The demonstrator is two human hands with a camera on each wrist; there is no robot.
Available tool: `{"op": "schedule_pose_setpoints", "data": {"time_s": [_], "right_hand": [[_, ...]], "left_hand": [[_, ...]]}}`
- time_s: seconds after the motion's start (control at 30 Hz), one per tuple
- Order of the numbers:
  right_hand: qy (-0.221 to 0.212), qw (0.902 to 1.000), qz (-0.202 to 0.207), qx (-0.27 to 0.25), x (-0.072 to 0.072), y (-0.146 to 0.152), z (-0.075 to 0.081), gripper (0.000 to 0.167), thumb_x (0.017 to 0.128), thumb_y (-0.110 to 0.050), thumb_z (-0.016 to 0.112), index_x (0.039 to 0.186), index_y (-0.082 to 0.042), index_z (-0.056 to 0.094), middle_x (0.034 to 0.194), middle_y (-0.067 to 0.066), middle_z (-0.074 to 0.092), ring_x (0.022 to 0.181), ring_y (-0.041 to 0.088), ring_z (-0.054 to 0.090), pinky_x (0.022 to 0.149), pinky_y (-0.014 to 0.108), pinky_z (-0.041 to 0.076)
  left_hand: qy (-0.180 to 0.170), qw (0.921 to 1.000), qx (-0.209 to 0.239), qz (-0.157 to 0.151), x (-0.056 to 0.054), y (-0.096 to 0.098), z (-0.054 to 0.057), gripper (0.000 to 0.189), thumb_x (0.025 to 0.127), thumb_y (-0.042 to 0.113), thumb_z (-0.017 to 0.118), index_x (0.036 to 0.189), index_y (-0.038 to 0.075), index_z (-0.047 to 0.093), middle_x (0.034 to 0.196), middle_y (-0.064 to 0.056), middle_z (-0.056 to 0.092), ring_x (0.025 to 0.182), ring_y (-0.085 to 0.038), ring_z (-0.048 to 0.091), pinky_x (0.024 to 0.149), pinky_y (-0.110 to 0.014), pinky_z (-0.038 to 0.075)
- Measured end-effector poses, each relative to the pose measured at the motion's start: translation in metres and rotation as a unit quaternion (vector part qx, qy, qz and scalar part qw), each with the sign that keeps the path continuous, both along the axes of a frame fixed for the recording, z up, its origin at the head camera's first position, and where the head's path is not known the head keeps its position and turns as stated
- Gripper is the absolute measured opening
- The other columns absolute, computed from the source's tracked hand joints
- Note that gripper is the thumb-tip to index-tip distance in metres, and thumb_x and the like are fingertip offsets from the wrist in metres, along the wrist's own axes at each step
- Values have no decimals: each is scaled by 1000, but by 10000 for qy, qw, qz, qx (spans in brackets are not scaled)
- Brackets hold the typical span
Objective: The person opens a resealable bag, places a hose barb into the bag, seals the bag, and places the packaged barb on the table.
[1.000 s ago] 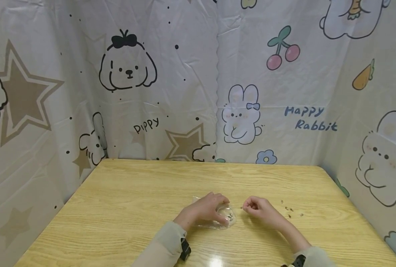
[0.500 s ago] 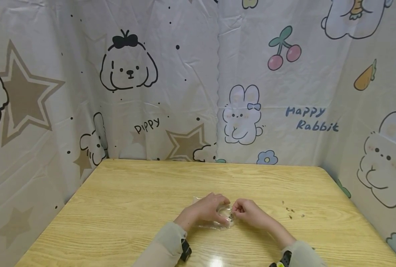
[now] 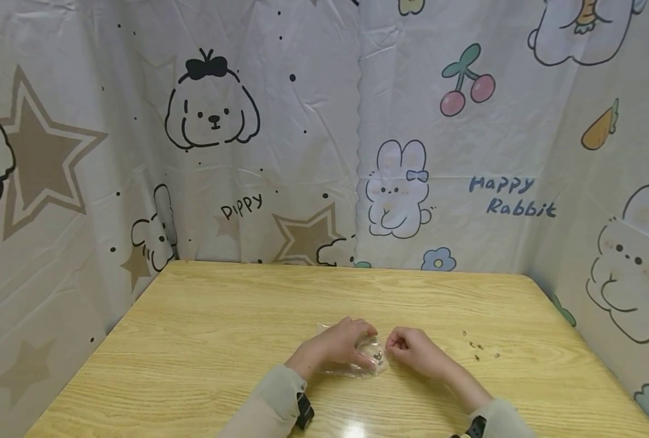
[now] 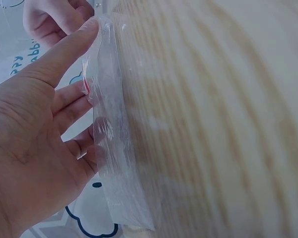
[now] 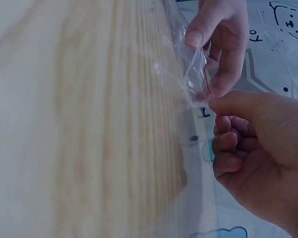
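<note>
A clear plastic zip bag [image 3: 365, 368] with a red line at its mouth lies on the table, several small metal-looking pieces [image 3: 378, 356] inside it. My left hand [image 3: 337, 344] holds the bag, thumb on the near side and curved fingers on the far side, its mouth spread toward the right. In the left wrist view the bag's clear film [image 4: 114, 129] stretches along the table below the palm. My right hand [image 3: 414, 350] is just right of the mouth, fingers curled and thumb against the index finger. In the right wrist view its thumb tip [image 5: 216, 105] overlaps the bag's edge; no piece shows there.
Several small brownish pieces [image 3: 478, 347] lie scattered on the wooden table [image 3: 220, 328] to the right of my right hand. A printed curtain [image 3: 302, 152] hangs behind the table and along both sides.
My right hand came left from beside the bag to its mouth, then drew back slightly right. A small piece seen at its fingertips earlier no longer shows. The left hand stayed on the bag.
</note>
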State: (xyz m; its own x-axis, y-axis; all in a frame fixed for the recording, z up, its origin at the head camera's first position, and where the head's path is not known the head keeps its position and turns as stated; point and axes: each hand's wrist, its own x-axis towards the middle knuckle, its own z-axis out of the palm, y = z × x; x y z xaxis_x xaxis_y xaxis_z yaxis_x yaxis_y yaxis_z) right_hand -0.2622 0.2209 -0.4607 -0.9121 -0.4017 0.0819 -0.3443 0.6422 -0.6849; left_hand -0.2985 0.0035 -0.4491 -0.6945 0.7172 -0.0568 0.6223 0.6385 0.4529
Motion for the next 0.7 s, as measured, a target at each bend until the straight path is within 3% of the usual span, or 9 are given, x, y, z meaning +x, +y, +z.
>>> {"op": "schedule_pose_setpoints", "data": {"time_s": [0.37,0.53,0.7], "right_hand": [[-113,9985,-511,180,14,41,7,6,92,-10,63,89,-4,63,77,0,59,65,1,45,61,20,41],[-69,9967,-744,328,21,63,9,6,92,-9,63,89,-4,62,75,0,58,63,1,43,60,19,41],[-10,9942,-987,416,27,86,8,4,91,-6,62,91,-2,62,75,1,57,63,0,42,56,18,41]], "left_hand": [[-97,9999,-4,53,3,-2,4,67,78,43,79,135,17,55,137,5,58,120,-12,51,106,-27,43],[-42,10000,-27,59,2,-1,2,68,78,44,79,135,17,54,139,4,56,132,-15,48,118,-33,33],[-57,9999,-24,99,3,-1,3,69,78,45,79,136,18,54,141,4,55,136,-17,46,120,-36,30]]}}
